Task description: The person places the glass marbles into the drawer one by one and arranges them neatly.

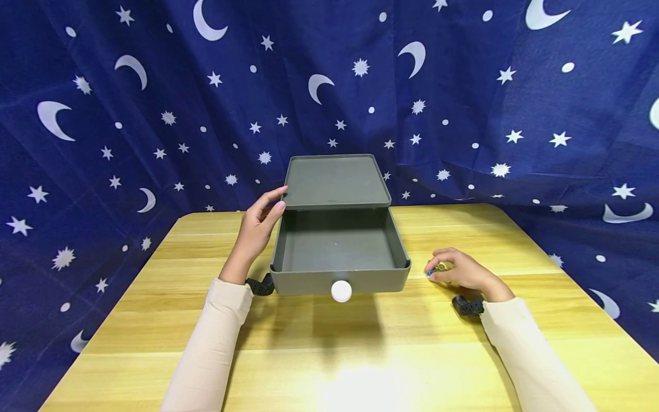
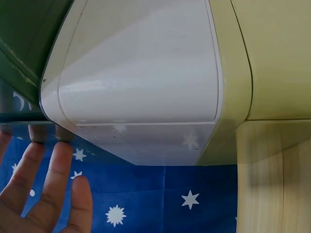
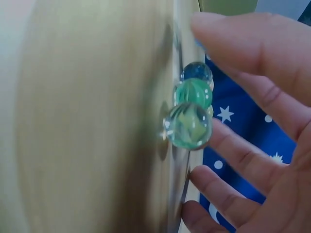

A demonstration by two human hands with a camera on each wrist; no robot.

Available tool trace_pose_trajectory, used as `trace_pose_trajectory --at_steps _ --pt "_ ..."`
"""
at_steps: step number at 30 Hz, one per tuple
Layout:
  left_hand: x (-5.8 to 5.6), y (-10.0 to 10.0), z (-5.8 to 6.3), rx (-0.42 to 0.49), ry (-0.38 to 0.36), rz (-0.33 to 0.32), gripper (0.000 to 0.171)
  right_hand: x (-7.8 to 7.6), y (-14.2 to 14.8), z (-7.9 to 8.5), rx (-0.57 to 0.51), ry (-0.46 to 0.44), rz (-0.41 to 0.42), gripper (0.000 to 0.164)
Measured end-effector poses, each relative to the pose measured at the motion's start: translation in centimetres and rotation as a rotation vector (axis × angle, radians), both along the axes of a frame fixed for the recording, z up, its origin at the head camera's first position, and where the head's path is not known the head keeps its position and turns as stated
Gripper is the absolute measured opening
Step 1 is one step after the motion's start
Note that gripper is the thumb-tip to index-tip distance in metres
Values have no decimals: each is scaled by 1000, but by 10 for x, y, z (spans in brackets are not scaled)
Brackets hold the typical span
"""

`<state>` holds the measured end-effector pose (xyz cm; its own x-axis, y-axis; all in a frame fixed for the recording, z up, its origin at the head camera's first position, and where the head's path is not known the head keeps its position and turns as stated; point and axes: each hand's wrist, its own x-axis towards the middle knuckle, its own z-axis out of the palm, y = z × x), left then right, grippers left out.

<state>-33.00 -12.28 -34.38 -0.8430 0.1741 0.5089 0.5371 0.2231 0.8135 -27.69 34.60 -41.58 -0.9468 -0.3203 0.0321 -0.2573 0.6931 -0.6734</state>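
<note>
A grey box (image 1: pixel 334 178) with its drawer (image 1: pixel 304 282) pulled out stands at the middle of the table; a white knob (image 1: pixel 341 290) is on the drawer's front. No contents show in the drawer. My left hand (image 1: pixel 257 222) rests its fingers against the box's left side, fairly straight, with the thumb near the front corner. On the right, my right hand (image 1: pixel 459 270) pinches a blue marble (image 1: pixel 429 273) between thumb and index fingertips, mostly hidden by them. Under that hand, in the right wrist view, lie a clear marble with yellow swirls (image 3: pixel 189 127), a green marble (image 3: pixel 193 93) and a dark blue marble (image 3: pixel 198 72).
A light wooden table (image 1: pixel 170 320) carries everything. Behind it hangs a dark blue curtain (image 1: pixel 329 51) with white moons and stars. Black wrist cameras (image 1: pixel 467 305) sit below both hands.
</note>
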Motion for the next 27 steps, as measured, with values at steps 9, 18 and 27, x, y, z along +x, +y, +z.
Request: trace_pose_trajectory --at_steps 9,18,27 --pt "0 2 0 3 11 4 42 2 3 5 -35 51 -59 11" --pt "0 1 1 3 6 -2 43 2 7 10 -67 71 -99 15" --pt "1 0 0 1 -13 -2 44 2 6 16 -44 121 -105 19"
